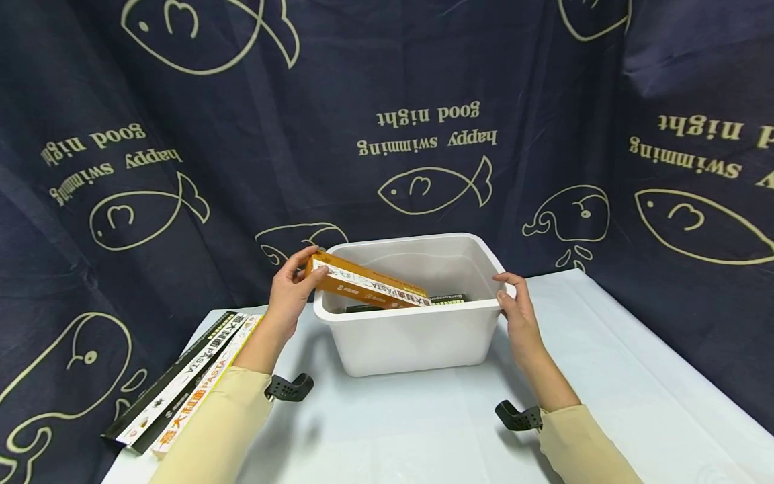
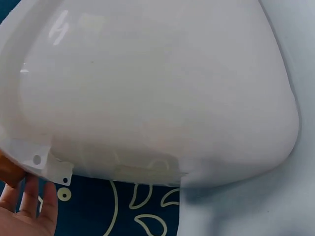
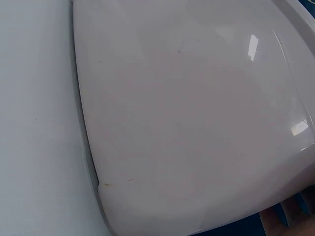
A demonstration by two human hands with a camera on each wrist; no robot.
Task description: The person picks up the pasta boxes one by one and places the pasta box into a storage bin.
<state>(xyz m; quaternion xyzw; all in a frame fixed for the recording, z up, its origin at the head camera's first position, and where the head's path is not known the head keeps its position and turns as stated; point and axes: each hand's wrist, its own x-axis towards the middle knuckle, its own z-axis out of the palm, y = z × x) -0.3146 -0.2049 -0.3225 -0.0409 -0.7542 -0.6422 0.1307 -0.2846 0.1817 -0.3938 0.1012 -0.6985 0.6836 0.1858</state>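
Note:
A white plastic bin (image 1: 417, 339) stands on the table in the head view. My left hand (image 1: 292, 289) grips one end of an orange pasta box (image 1: 369, 282) at the bin's left rim, and the box slants down to the right into the bin. In the left wrist view the fingers of the left hand (image 2: 32, 209) curl under the orange box's end (image 2: 10, 171). At the right rim my right hand (image 1: 517, 309) holds the bin's edge, thumb on the near side. Inside the bin lies a black box (image 1: 449, 298), mostly hidden by the orange one and the front wall.
Left of the bin lie a black-and-white pasta box (image 1: 181, 376) and a white-and-orange pasta box (image 1: 208, 386), side by side near the table's left edge. A dark blue curtain (image 1: 338, 148) with fish drawings hangs right behind the light blue table (image 1: 399, 430).

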